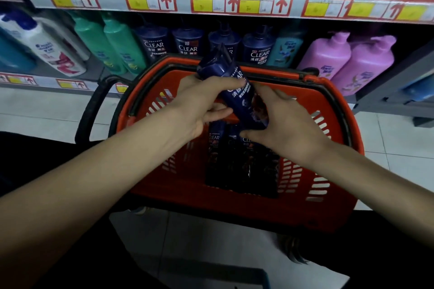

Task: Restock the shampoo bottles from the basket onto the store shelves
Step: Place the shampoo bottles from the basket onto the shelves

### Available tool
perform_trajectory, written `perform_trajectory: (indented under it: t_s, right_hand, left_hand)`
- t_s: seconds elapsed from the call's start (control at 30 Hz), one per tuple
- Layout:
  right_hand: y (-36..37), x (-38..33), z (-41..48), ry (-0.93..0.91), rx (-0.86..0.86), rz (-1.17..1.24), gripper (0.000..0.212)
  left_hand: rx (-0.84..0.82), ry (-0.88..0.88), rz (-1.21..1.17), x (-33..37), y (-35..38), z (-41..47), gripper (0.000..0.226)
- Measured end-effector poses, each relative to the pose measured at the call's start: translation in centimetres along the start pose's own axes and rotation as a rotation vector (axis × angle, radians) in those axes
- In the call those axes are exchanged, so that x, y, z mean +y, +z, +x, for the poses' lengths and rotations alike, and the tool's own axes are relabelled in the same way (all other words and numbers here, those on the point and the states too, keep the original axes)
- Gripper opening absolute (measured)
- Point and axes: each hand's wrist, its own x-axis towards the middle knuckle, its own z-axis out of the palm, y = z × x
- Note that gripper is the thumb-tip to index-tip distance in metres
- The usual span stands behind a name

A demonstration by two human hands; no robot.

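A dark blue Clear shampoo bottle [231, 84] is lifted above the orange basket [328, 124], tilted with its pump end toward the shelf. My left hand [202, 103] grips its upper half, thumb under it. My right hand [286, 122] holds its lower end with curled fingers. More dark blue Clear bottles [237, 159] lie in the basket's bottom. A row of matching Clear bottles [187, 42] stands on the shelf right behind the basket.
Green bottles [112, 42] and a white bottle [44, 47] stand to the left on the same shelf, pink bottles [347, 61] to the right. An upper shelf edge with red price tags [242, 2] runs overhead. The basket's black handle [94, 105] hangs left over the tiled floor.
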Motion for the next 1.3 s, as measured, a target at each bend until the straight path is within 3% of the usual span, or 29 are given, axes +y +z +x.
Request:
perform_trajectory:
  t_s: [0.17,0.33,0.43,0.53,0.63,0.83,1.1,1.3]
  right_hand:
    - [0.4,0.5,0.7,0.009,0.091,-0.026,0.108]
    - [0.1,0.6,0.8,-0.003,0.125,0.025,0.088]
    - [-0.1,0.6,0.7,0.127,0.09,0.233,0.072]
    - [-0.9,0.8,0.7,0.358,0.017,0.595,0.059]
    - [-1.4,1.2,0.5,0.452,-0.065,0.97,0.044]
    - [-2.2,0.8,0.2,0.501,-0.145,1.279,0.048]
    - [-3.0,-1.7,0.7,0.407,-0.011,1.087,0.054]
    - [-3.5,-5.1,1.3,0.171,0.349,0.487,0.058]
  left_hand:
    - [-0.011,0.027,0.034,0.1,0.5,-0.3,0.039]
    - [0.012,0.039,0.142,0.6,0.9,-0.7,0.046]
    - [-0.019,0.089,0.221,1.1,1.0,-0.9,0.054]
    - [-0.055,0.16,0.265,1.3,1.2,-0.8,0.058]
    - [-0.056,0.218,0.304,1.4,1.1,-0.7,0.057]
    - [-0.042,0.249,0.323,1.5,0.8,-0.6,0.055]
    - [-0.097,0.431,0.317,2.3,1.1,-1.6,0.04]
    - [-0.077,0.488,0.19,3.4,1.4,-2.4,0.035]
